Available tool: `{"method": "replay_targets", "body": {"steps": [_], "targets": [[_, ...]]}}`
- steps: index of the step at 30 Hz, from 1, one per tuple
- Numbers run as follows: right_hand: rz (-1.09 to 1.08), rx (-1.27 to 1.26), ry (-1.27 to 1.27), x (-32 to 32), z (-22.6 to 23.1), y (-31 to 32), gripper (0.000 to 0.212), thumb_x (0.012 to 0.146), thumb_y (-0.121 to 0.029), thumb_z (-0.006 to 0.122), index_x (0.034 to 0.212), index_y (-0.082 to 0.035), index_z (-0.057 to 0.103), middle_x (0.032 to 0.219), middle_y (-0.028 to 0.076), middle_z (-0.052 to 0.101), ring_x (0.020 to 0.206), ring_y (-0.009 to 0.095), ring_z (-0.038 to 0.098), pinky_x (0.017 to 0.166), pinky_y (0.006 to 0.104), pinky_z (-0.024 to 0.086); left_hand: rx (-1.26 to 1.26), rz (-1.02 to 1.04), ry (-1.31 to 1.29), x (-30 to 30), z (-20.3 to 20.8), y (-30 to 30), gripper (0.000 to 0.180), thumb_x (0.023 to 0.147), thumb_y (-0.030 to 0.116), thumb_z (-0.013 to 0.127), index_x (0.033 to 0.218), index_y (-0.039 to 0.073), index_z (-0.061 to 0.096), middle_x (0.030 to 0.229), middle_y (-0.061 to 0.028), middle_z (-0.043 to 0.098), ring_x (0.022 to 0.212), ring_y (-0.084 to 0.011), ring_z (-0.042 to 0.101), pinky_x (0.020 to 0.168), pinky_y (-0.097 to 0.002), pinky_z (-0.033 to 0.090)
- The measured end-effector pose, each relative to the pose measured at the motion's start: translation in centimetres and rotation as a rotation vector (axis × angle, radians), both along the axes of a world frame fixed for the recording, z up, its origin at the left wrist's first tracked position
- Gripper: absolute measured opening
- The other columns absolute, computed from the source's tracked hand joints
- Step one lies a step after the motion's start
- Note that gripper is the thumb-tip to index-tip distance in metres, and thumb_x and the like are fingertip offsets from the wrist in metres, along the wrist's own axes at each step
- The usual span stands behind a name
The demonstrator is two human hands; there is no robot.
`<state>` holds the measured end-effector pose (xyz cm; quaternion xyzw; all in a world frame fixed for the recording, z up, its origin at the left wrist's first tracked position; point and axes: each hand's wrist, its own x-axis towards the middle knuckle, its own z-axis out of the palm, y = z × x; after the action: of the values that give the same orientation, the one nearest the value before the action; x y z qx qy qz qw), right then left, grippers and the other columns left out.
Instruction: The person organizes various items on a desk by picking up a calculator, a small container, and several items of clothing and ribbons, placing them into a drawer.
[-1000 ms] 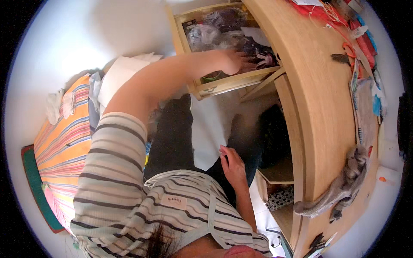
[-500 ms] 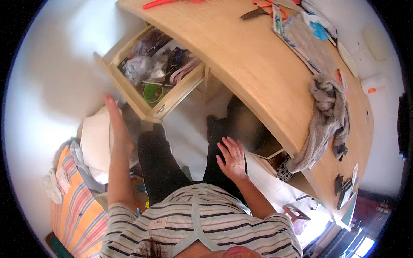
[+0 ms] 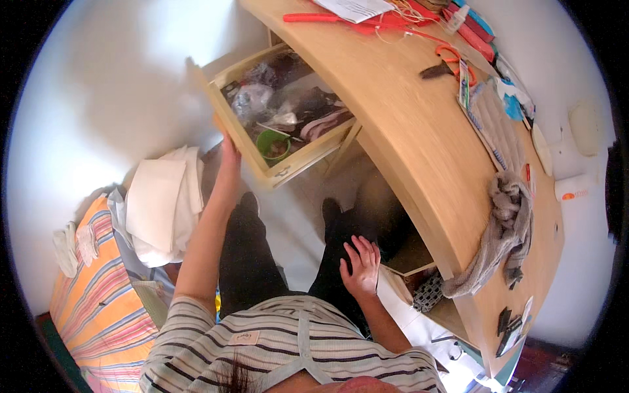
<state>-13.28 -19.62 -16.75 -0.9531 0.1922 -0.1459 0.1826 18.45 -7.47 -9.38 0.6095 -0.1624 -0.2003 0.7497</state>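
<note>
My left hand (image 3: 229,159) reaches out and touches the front corner of an open wooden drawer (image 3: 244,147) that sticks out from a light wooden desk (image 3: 419,131). The drawer holds a green cup (image 3: 272,144), plastic bags and several dark bits of clutter. My right hand (image 3: 360,265) rests flat on my right thigh, fingers spread, holding nothing. My legs in dark trousers stretch toward the desk.
A grey cloth (image 3: 501,236) hangs over the desk edge. Red tools, papers and small items lie along the desk top. A lower open compartment (image 3: 419,275) sits by my right knee. White folded fabric (image 3: 160,200) and a striped orange cushion (image 3: 98,295) are at my left.
My left hand came out of the drawer, swung down to my left, and now sits at the drawer's front corner. The view has turned. My right hand stays on my thigh.
</note>
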Motion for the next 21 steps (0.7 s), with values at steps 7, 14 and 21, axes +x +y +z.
{"method": "replay_targets", "body": {"steps": [7,14,21], "targets": [[0.022,-0.002,0.039,0.8,0.1,0.4,0.039,0.072,-0.013,0.063,0.111,-0.008,0.056,0.124,0.008,0.045,0.119,0.026,0.039,0.100,0.0485,0.027,0.035,-0.134,-0.103,2.2,-3.2,-2.5,0.066,0.094,0.050,0.014,0.141,0.006,-0.004,0.148,-0.0104,0.000,0.135,-0.0266,0.010,0.110,-0.0334,0.005],[0.013,0.024,0.014,0.4,-0.3,-0.2,0.041,0.072,-0.012,0.064,0.112,-0.009,0.055,0.123,0.008,0.046,0.117,0.026,0.040,0.099,0.0476,0.028,0.030,-0.279,-0.019,2.3,-1.5,-8.4,0.077,0.090,0.057,0.018,0.139,0.004,-0.008,0.147,-0.0137,-0.007,0.136,-0.0256,0.000,0.110,-0.0382,0.003],[-0.015,0.039,0.008,-0.2,0.1,-0.8,0.040,0.072,-0.012,0.063,0.111,-0.009,0.055,0.122,0.008,0.047,0.117,0.026,0.041,0.098,0.0475,0.029,-0.089,-0.339,-0.016,3.8,-3.0,-13.0,0.077,0.090,0.057,0.022,0.140,0.003,-0.002,0.147,-0.0139,-0.004,0.136,-0.0250,0.002,0.110,-0.0394,0.004]]}}
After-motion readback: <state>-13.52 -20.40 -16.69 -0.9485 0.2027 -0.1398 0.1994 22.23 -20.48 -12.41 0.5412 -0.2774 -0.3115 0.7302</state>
